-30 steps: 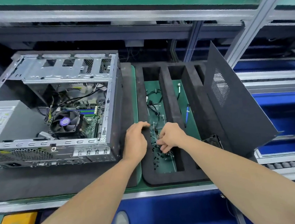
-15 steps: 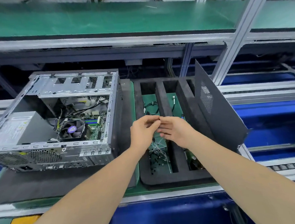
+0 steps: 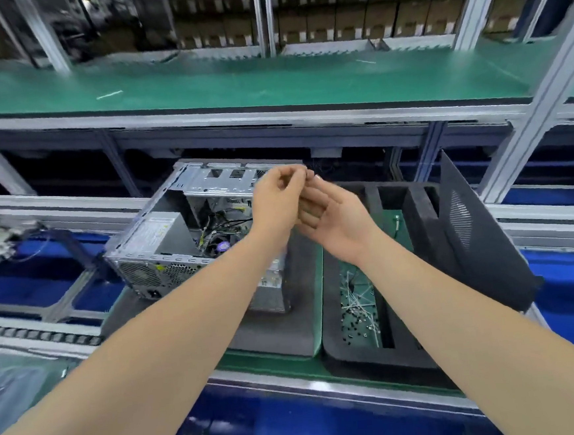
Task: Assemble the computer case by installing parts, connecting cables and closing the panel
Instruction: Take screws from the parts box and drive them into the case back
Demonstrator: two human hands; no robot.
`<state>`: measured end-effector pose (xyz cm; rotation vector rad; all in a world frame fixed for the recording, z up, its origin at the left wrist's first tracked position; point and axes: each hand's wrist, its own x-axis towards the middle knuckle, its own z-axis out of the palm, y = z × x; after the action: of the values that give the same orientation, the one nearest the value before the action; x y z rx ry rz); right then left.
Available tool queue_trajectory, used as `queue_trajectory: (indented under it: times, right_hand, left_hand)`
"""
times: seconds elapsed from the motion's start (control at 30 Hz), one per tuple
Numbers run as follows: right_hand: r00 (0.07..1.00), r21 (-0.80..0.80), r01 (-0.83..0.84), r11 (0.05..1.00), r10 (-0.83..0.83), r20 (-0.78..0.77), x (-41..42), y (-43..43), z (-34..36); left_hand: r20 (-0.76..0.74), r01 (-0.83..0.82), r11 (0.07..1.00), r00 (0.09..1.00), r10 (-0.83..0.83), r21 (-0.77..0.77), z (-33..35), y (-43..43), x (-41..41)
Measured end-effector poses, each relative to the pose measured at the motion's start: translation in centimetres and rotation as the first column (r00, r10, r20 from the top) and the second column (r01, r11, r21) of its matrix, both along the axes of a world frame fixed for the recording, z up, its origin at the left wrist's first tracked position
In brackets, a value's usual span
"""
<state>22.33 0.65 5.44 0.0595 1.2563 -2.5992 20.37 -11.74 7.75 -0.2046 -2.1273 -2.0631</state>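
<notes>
Nearest, on the right, a black foam tray (image 3: 337, 347) is sitting on the green mat, holding a scatter of small black screws (image 3: 354, 325) and pale ties in its near slot. These are looking tiny and slippery: fingertip work only.

Left of the tray, the computer case (image 3: 138, 270) is lying on its side with the open face up. Its vented back is facing the near edge and its power supply (image 3: 158, 234) end is pointing left, so the drive cage is running along the far side. It is judged heavy and stiff, with thin sheet-metal edges; best taken by the outer frame rails, never by the cables or the fan (image 3: 222, 246) inside.

Above the case's right end both hands are meeting in the air. The left hand (image 3: 279, 197) is curling its fingertips together as if pinching something small, though blur is hiding what, if anything. The right hand (image 3: 338, 213) is lying palm-up and loosely spread, touching the left one's fingers.

Right of the tray, the side panel (image 3: 479, 236) is standing on edge and leaning away, its long edge running near to far. It is judged light and flexible; hold it by two opposite edges.

Farthest, a green shelf (image 3: 234, 84) is spanning the bench.
</notes>
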Motion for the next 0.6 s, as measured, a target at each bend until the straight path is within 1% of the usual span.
queue_trajectory:
  times: [0.07, 0.13, 0.23, 0.33, 0.4, 0.5, 0.6]
  right_hand:
    - [0.997, -0.081, -0.067, 0.994, 0.069, 0.034, -0.4, -3.2, 0.4]
    - [0.988, -0.142, -0.141, 0.98, 0.148, 0.043, -0.5, -6.6, 0.5]
    - [0.968, -0.159, -0.239, 0.958, 0.248, 0.038, -0.3, -12.2, 0.4]
    - [0.944, -0.124, -0.317, 0.94, 0.325, 0.054, 0.4, -18.6, -0.4]
    - [0.919, -0.078, -0.378, 0.922, 0.384, 0.086, 1.3, -23.4, -1.5]
    - [0.865, 0.051, -0.483, 0.874, 0.468, 0.18, 3.2, -31.2, -4.0]
    - [0.792, 0.17, -0.592, 0.787, 0.53, 0.303, 6.1, -38.5, -7.4]
  left_hand:
    - [0.043, -0.058, 0.992, 0.998, 0.054, 0.116, 0.8, -3.4, -0.3]
    - [0.073, -0.116, 0.975, 0.992, 0.103, 0.191, 1.0, -7.2, -0.4]
    - [0.086, -0.175, 0.959, 0.984, 0.159, 0.225, 0.3, -13.8, 0.3]
    - [0.14, -0.212, 0.942, 0.974, 0.18, 0.26, -0.9, -21.0, 2.2]
    - [0.164, -0.259, 0.935, 0.961, 0.224, 0.241, -2.0, -26.2, 3.9]
    - [0.219, -0.343, 0.92, 0.928, 0.301, 0.191, -4.2, -34.4, 6.8]
    - [0.381, -0.413, 0.91, 0.85, 0.365, 0.049, -7.0, -42.6, 10.6]
